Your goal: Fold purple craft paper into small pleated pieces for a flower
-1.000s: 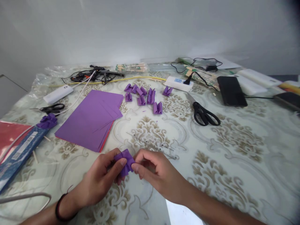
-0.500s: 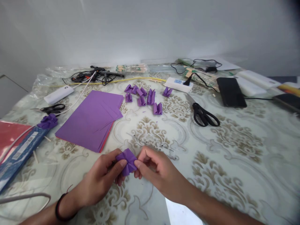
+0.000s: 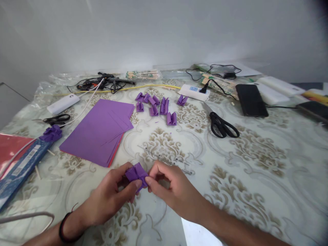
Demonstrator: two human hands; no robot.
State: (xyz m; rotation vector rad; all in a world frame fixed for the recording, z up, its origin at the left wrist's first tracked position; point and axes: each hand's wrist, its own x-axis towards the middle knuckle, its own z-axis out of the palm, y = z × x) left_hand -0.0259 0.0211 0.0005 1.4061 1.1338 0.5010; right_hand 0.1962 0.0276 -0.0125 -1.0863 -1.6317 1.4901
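A small folded purple paper piece [image 3: 137, 172] is held between my two hands above the tablecloth. My left hand [image 3: 109, 194] grips its left side, with the thumb pressed across its lower front. At its right edge, my right hand [image 3: 171, 186] pinches the paper between thumb and fingertips. The fingers behind the paper are partly hidden. Farther back lie several folded purple paper pieces [image 3: 164, 106] in a loose group. To the left rests a stack of purple paper sheets [image 3: 93, 130] with a red sheet showing under its edge.
Black-handled scissors [image 3: 222, 125] lie at right, near a phone [image 3: 251, 100] and a white power strip [image 3: 194, 92]. Other scissors [image 3: 57, 119], a white power bank [image 3: 63, 104] and a crumpled purple paper flower [image 3: 52, 133] are at left. Tangled black cables [image 3: 107, 82] sit at the back.
My left thumb has slid right and down across the folded paper, and the paper has tilted slightly. Both hands keep their hold.
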